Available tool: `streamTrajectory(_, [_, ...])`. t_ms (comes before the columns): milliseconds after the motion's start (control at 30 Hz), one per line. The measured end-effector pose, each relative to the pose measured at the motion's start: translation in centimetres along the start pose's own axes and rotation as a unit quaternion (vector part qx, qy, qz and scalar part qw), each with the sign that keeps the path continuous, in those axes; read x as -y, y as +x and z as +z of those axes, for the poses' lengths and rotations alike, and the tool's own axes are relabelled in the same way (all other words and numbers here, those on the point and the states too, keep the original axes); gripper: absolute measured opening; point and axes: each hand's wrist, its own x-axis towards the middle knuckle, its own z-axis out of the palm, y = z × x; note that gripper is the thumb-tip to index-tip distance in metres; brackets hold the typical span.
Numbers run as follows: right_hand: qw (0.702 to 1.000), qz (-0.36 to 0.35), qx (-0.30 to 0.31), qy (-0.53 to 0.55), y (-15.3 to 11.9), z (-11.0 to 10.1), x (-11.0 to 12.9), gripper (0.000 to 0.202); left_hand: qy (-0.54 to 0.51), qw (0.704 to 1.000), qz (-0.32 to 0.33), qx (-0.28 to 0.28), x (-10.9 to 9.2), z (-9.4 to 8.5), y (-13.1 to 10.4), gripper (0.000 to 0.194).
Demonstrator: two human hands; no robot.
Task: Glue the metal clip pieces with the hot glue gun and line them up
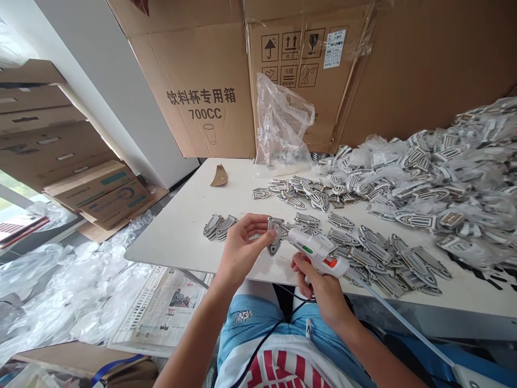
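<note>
Pinching one grey piece above worktop, left hand fingers closed; right hand fingers wrapped around glue gun; few pieces left, many right; finished share unclear.

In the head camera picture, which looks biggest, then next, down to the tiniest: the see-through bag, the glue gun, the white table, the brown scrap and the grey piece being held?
1. White table
2. See-through bag
3. Glue gun
4. Grey piece and brown scrap: too alike to rank
</note>
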Motion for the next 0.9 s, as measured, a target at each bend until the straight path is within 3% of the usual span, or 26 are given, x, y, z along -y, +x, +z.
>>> streamTrajectory(900, [1.000,0.015,-0.001,-0.007,-0.15,0.08,0.25,0.042,0.011,1.000,-0.008,0.006,-0.16,0.12,-0.04,0.032])
